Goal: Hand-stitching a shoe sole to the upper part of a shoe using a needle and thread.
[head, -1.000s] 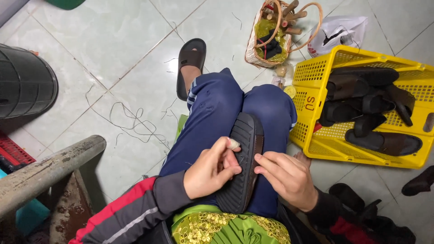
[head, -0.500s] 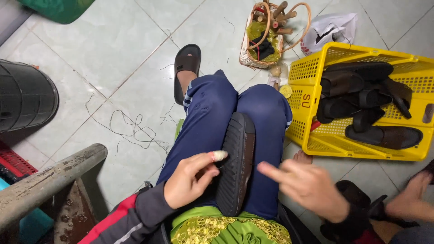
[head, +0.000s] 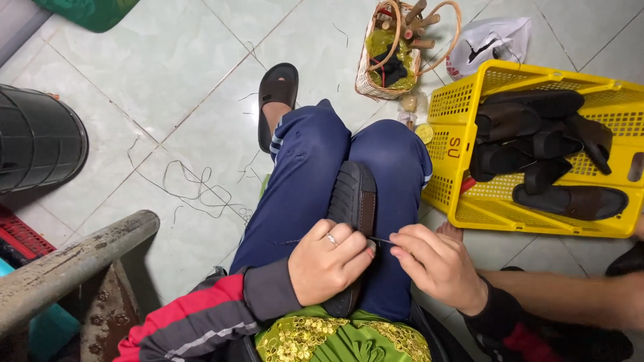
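1. A dark sandal [head: 354, 201] lies sole-up on the lap, wedged between the two thighs, its toe end pointing away from the body and its heel end hidden under the left hand.
2. The left hand [head: 327, 263] is curled over the near half of the sandal, fingers folded down on its edge and clamping it in place; a ring shows on one finger.
3. The right hand [head: 437, 263] sits just right of the left fingertips, thumb and forefinger pinched on a thin needle [head: 380, 240] that runs from them to the sandal's side edge.
4. A fine thread [head: 285, 242] seems to trail left from the left fingers across the thigh; it is too thin to follow.
5. As a judgement, the sewing is partway: the needle is at the near part of the edge. Which stretch is already stitched cannot be told, since no stitches are clear enough to see.
6. Well beyond the right fingers, a yellow crate [head: 463, 201] holds several dark sandals; whether those are finished cannot be told.
7. Loose thread scraps [head: 194, 191] lie on the floor left of the left hand.
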